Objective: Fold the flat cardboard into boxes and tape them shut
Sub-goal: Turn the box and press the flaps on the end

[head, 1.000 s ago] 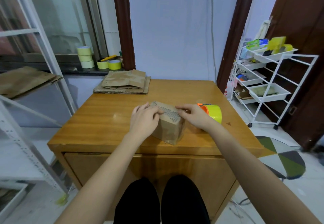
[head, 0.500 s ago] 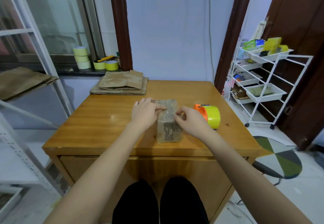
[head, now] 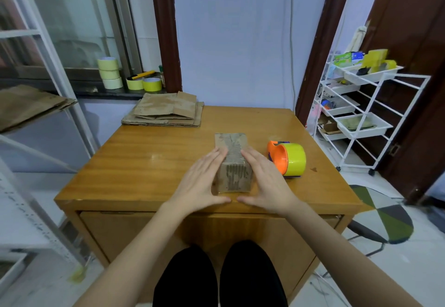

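a: hands first. where are they sitting?

b: both are lying flat against the small brown folded cardboard box point(head: 232, 162), one on each side. the left hand point(head: 201, 181) is pressing the box's left wall, the right hand point(head: 264, 181) is pressing its right wall. fingers are stretching out straight, released rather than curling, and the two thumbs are pointing toward each other along the near foot of the box, tips almost meeting.

a: and where is the box standing?

b: it is sitting upright on the orange-brown wooden table point(head: 144, 162), near the front edge, roughly at the middle. a strip of clear tape is running over its top and down the near face.

a: what is lying around it?

b: just to the right of the box, the orange tape dispenser with a yellow roll point(head: 287, 158) is resting on the table, close to the right hand but apart from it. at the far left corner of the table, the stack of flat brown cardboard sheets point(head: 166, 111) is lying well away from the box.

a: anything beyond the table?

b: pale yellow tape rolls point(head: 109, 73) are standing stacked on the dark window ledge, and a white wire trolley with trays point(head: 356, 114) is standing to the right by the dark door.
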